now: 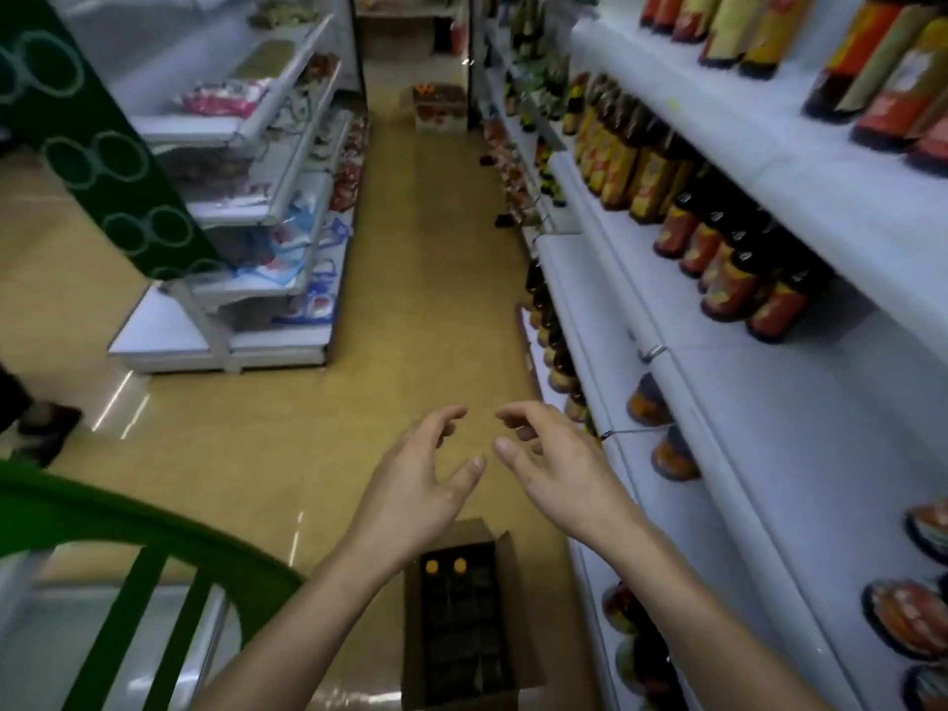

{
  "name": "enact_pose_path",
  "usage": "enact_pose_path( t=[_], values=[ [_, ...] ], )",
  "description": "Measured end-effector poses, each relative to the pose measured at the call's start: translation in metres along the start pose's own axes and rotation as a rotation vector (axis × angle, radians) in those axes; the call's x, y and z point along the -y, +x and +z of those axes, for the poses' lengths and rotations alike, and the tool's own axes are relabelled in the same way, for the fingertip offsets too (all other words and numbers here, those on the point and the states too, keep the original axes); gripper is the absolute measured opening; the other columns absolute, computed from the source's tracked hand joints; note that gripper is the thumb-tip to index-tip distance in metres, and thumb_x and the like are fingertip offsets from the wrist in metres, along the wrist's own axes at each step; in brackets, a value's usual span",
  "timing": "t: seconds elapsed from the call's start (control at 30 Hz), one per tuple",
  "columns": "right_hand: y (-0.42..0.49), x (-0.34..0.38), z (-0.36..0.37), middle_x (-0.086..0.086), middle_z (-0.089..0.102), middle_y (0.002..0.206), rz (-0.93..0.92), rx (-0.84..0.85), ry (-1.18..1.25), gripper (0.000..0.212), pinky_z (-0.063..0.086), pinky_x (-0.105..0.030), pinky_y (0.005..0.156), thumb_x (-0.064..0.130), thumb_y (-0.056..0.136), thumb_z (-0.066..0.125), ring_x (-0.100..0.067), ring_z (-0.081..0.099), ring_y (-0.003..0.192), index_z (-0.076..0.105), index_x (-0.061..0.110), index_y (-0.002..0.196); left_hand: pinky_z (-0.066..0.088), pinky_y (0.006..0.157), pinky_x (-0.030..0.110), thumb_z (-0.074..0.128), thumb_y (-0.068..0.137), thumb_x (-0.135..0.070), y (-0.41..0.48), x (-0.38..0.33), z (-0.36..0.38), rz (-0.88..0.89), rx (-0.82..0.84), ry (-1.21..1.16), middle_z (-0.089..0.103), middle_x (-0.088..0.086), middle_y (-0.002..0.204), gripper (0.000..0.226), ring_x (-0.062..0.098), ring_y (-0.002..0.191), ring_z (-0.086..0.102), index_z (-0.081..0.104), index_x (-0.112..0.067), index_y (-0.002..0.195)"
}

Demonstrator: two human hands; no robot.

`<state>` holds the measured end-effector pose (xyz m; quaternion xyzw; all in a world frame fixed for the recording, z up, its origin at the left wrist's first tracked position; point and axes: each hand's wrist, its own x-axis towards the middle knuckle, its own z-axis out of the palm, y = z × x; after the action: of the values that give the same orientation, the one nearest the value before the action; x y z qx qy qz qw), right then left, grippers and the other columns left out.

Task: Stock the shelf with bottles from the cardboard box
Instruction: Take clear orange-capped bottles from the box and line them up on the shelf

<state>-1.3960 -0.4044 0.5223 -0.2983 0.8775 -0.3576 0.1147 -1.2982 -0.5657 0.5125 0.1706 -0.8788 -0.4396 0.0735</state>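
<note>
Both hands are empty: the left hand [415,479] and right hand [554,464] hover side by side, fingers loosely curled. Below them on the tan floor [410,325], beside the white metal shelf [769,402] at right, the open brown cardboard box [477,530] shows two orange-capped bottles [431,567]. The next move is probably reaching down to grip one.

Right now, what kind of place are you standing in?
Most likely an aisle in a small grocery shop. There are long white shelves on both sides, rows of labelled sauce bottles on the right, and an open cardboard box on the floor.
</note>
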Motion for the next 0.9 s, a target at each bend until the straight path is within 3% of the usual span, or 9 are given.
enact_pose_path(
  t=[0.23,0.37,0.53,0.67,0.9],
  values=[
    [0.008,-0.071,0.087,0.013,0.057,0.134,-0.006,0.236,0.034,0.036,0.052,-0.031,0.098,0.041,0.102,0.056,-0.003,0.055,0.116,0.055,0.032,0.137,0.051,0.105,0.035,0.067,0.098,-0.041,-0.024,0.082,0.057,-0.231,-0.01,-0.007,0.055,-0.01,0.142,0.058,0.007,0.129,0.052,0.042,-0.038,0.15],
    [0.007,-0.122,0.14,0.011,0.058,0.131,0.011,0.316,0.035,0.036,0.053,-0.033,0.097,0.038,0.102,0.058,-0.007,0.056,0.118,0.057,0.028,0.136,0.049,0.096,0.024,0.068,0.098,-0.037,-0.031,0.134,0.105,-0.305,-0.008,-0.035,0.057,-0.012,0.138,0.057,0.003,0.124,0.053,0.045,-0.037,0.149],
    [0.004,-0.201,0.217,0.013,0.058,0.126,0.066,0.358,0.044,0.034,0.053,-0.037,0.098,0.037,0.101,0.059,-0.006,0.055,0.116,0.057,0.032,0.134,0.042,0.08,0.005,0.067,0.098,-0.038,-0.029,0.214,0.171,-0.324,0.035,-0.074,0.054,-0.034,0.119,0.051,-0.016,0.113,0.051,0.039,-0.071,0.125],
    [0.009,-0.278,0.295,0.019,0.053,0.125,0.12,0.364,0.034,0.034,0.054,-0.034,0.098,0.036,0.101,0.059,-0.003,0.054,0.117,0.055,0.037,0.134,0.042,0.081,0.006,0.067,0.097,-0.041,-0.018,0.306,0.237,-0.335,0.063,-0.064,0.055,-0.025,0.13,0.054,-0.009,0.117,0.051,0.042,-0.05,0.143],
    [0.037,-0.417,0.431,0.017,0.05,0.133,0.159,0.388,-0.061,0.037,0.048,-0.025,0.096,0.038,0.101,0.057,-0.002,0.049,0.121,0.051,0.038,0.138,0.036,0.076,0.004,0.068,0.098,-0.039,0.023,0.468,0.354,-0.346,0.094,-0.037,0.05,-0.021,0.138,0.06,-0.005,0.119,0.046,0.04,-0.039,0.151]
  ],
)
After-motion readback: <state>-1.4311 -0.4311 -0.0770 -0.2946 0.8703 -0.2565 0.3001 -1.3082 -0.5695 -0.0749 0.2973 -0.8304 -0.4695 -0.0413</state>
